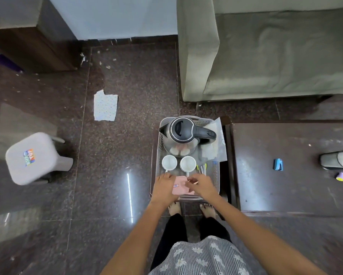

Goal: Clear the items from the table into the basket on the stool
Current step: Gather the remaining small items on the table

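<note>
Basket (216,176): we see it on the stool, just left of the bench (285,165), holding a kettle (181,135), two white cups (169,163), pens (202,168) and a pink pad (180,185).
Left grip (165,187): our fingers lie flat on the pink pad's left side.
Right grip (201,185): fingers curled over the pad's right edge; a true pinch we cannot tell.
Bench: carries a blue stapler (277,164), a small purple item (340,176) and a grey pouch (338,160).
</note>
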`<action>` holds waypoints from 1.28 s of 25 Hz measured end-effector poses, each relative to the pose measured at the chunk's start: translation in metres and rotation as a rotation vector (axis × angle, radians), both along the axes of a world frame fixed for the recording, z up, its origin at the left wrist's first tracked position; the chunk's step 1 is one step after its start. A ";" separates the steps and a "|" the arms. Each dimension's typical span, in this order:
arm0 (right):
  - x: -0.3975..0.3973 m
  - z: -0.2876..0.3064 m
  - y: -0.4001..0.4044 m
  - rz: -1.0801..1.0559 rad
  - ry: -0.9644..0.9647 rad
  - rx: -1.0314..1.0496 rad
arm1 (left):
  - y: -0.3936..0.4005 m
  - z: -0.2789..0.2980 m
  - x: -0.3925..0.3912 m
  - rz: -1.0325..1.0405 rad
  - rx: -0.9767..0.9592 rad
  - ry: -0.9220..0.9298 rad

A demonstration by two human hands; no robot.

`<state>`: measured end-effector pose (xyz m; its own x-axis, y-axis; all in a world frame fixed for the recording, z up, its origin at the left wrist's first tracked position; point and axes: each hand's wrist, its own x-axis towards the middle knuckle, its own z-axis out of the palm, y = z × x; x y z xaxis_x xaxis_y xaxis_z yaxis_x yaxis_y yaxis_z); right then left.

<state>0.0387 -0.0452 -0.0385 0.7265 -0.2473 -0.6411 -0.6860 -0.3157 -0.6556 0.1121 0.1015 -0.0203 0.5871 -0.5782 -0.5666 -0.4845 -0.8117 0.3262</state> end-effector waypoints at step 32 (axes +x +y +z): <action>-0.028 -0.019 0.004 -0.083 0.046 -0.166 | 0.014 -0.022 -0.027 -0.056 0.077 0.013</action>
<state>0.0111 -0.0417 -0.0574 0.6698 -0.4103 -0.6188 -0.7424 -0.3576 -0.5665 0.0849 0.1156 -0.0427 0.5474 -0.5639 -0.6183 -0.5255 -0.8067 0.2705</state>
